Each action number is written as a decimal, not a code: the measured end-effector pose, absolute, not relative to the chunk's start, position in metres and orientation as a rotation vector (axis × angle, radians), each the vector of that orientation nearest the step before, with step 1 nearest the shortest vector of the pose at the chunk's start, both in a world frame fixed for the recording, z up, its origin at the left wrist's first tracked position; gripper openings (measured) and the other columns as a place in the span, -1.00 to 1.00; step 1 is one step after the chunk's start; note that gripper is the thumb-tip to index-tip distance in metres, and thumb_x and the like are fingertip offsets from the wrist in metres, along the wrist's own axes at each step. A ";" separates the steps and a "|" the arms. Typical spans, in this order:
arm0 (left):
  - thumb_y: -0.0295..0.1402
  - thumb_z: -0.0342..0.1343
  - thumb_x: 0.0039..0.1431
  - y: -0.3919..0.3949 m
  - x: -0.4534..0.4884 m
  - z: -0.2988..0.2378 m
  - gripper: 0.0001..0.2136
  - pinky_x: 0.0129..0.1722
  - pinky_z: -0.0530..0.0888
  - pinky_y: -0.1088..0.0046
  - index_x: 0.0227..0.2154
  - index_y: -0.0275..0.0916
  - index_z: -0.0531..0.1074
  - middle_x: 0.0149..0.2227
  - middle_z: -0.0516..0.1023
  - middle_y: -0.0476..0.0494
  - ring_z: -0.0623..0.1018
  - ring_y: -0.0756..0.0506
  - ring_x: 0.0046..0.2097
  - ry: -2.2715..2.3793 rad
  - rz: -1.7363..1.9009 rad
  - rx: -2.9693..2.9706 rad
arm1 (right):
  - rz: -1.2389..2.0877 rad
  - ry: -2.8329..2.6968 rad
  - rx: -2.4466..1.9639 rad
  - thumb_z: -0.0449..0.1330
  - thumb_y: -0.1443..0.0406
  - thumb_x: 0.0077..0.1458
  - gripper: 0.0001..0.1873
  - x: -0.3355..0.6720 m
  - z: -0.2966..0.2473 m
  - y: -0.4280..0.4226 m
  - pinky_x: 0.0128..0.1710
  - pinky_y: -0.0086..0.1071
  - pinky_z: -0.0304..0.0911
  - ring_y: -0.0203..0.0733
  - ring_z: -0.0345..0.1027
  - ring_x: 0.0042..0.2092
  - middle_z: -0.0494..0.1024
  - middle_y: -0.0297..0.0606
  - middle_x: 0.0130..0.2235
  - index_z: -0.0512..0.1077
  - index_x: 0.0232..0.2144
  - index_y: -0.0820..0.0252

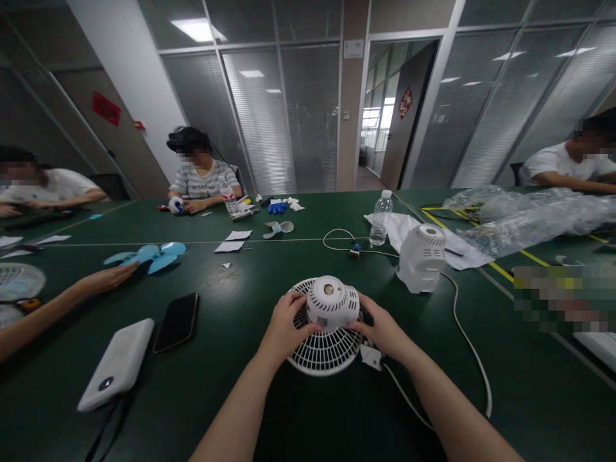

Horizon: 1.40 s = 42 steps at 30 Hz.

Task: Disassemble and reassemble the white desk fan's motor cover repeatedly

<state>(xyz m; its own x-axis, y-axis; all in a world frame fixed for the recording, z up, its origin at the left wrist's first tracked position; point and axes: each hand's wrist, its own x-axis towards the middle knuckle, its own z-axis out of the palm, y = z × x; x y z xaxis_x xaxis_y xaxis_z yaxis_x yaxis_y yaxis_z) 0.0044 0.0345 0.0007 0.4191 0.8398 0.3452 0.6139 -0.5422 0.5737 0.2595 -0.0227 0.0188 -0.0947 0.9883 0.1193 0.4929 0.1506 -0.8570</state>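
Between my two hands is a white fan motor housing [332, 305] with slotted vents and a round hole on top. My left hand [289, 321] grips its left side, thumb along the front. On the other side, my right hand [385, 324] holds it with thumb and fingers. Under the housing lies a round white fan grille [325, 359], face down or up I cannot tell. A white plug-like block [371, 356] with a cable rests beside the grille, below my right hand. Behind it stands a second white fan housing [422, 256], its cord curving along the right.
At left lie a white power bank [118, 362] and a black phone [177, 323]. A co-worker's hand [113, 277] holds blue fan blades [151, 255]. A water bottle [382, 219], a grey fan blade [278, 229] and plastic wrapping [539, 215] are farther back. Other people sit around the table.
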 end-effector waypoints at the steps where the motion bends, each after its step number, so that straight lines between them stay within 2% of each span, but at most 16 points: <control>1: -0.18 0.28 -0.02 0.034 0.004 0.001 -0.50 0.00 0.41 0.07 0.01 -0.18 0.40 0.02 0.37 -0.22 0.39 -0.27 0.06 1.247 0.868 2.308 | 0.835 -1.704 -1.418 0.27 0.37 0.00 -0.31 0.260 0.017 -0.022 0.27 -0.05 0.02 -0.06 0.12 0.27 0.28 -0.18 0.25 0.20 0.19 0.07; 6: -0.20 0.26 0.00 0.033 0.003 0.001 -0.48 0.02 0.41 0.08 0.05 -0.16 0.36 0.05 0.35 -0.22 0.38 -0.26 0.08 1.241 0.858 2.279 | 0.825 -1.727 -1.381 0.29 0.36 -0.01 -0.36 0.260 0.015 -0.019 0.26 -0.05 0.04 -0.04 0.14 0.26 0.30 -0.17 0.23 0.27 0.14 0.09; 10: -0.21 0.30 -0.05 0.033 0.004 0.002 -0.42 0.08 0.36 0.03 0.08 -0.14 0.34 0.07 0.34 -0.21 0.35 -0.28 0.11 1.239 0.841 2.315 | 0.876 -1.680 -1.436 0.29 0.37 -0.02 -0.33 0.259 0.018 -0.020 0.24 -0.06 0.07 -0.05 0.16 0.25 0.32 -0.18 0.21 0.23 0.16 0.09; 15: -0.16 0.28 -0.03 0.035 0.005 0.002 -0.46 0.12 0.30 -0.06 0.05 -0.13 0.37 0.09 0.33 -0.21 0.32 -0.33 0.15 1.264 0.809 2.328 | 0.966 -1.648 -1.433 0.27 0.36 0.00 -0.31 0.257 0.019 -0.022 0.23 -0.06 0.09 -0.06 0.17 0.24 0.32 -0.19 0.21 0.18 0.18 0.07; 20: -0.14 0.28 -0.04 0.035 0.005 0.003 -0.45 0.07 0.36 0.00 0.05 -0.16 0.37 0.08 0.34 -0.22 0.35 -0.30 0.10 1.270 0.794 2.297 | 1.014 -1.654 -1.385 0.28 0.31 0.01 -0.27 0.257 0.018 -0.022 0.18 -0.07 0.17 -0.07 0.22 0.20 0.33 -0.21 0.20 0.12 0.20 0.04; 30: -0.21 0.30 -0.05 0.040 0.000 0.000 -0.45 0.07 0.34 -0.04 0.06 -0.12 0.37 0.09 0.33 -0.21 0.34 -0.31 0.10 1.232 0.787 2.318 | 0.922 -1.651 -1.388 0.35 0.36 -0.09 -0.40 0.254 0.025 -0.022 0.11 -0.11 0.26 -0.06 0.33 0.10 0.43 -0.20 0.08 0.29 0.02 0.12; 38: -0.22 0.31 -0.06 0.040 0.000 0.002 -0.46 0.07 0.35 -0.01 0.04 -0.12 0.39 0.07 0.34 -0.21 0.35 -0.30 0.09 1.217 0.790 2.314 | 0.886 -1.697 -1.344 0.30 0.36 -0.04 -0.27 0.253 0.022 -0.022 0.19 -0.08 0.14 -0.05 0.21 0.21 0.30 -0.12 0.20 0.16 0.18 0.12; 42: -0.21 0.30 -0.04 0.039 0.001 0.004 -0.49 0.07 0.34 0.00 0.03 -0.11 0.40 0.06 0.35 -0.20 0.35 -0.30 0.09 1.215 0.782 2.336 | 0.876 -1.685 -1.369 0.31 0.36 -0.06 -0.31 0.251 0.020 -0.021 0.16 -0.09 0.18 -0.05 0.26 0.17 0.37 -0.12 0.15 0.21 0.14 0.15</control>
<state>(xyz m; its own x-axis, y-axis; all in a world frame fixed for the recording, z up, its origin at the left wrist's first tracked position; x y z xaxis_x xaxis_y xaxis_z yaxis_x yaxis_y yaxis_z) 0.0006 0.0392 0.0041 0.4679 0.8328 0.2957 0.6138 -0.5470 0.5692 0.2511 -0.0214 0.0198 -0.1165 0.9825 0.1456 0.4457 0.1828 -0.8763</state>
